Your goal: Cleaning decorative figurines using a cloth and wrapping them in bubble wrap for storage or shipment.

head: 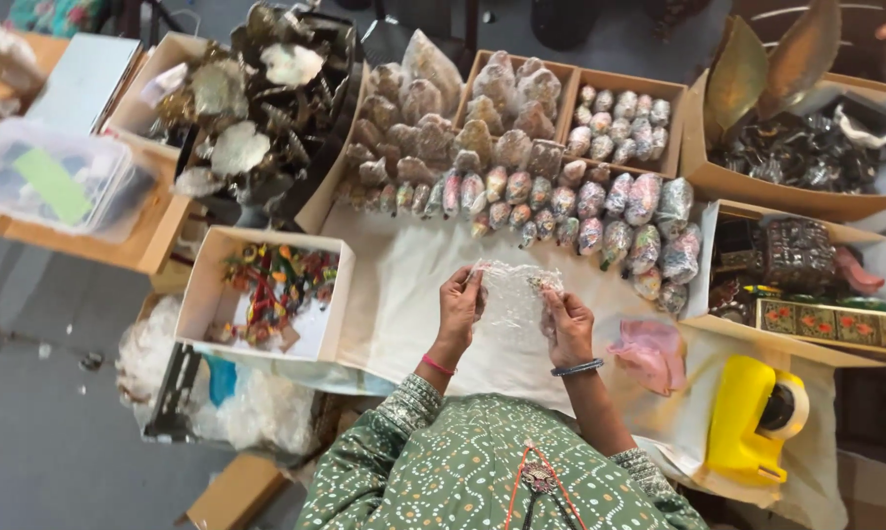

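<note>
Left hand (pixel 459 306) and right hand (pixel 566 324) each had a tight grip on one clear plastic bag (pixel 512 291), above white cloth (pixel 403 294), wrapped packets (pixel 561 201) nearby

even soft daylight, faint shadows, slightly blurred edges.

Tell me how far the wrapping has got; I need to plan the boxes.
Done: rows of wrapped pieces lie on the white cloth, and more fill two cardboard boxes. In hand: the left hand and right hand hold a clear bubble-wrap pouch between them. Left: colourful small items sit loose in a white box; how many need wrapping I cannot tell.
</note>
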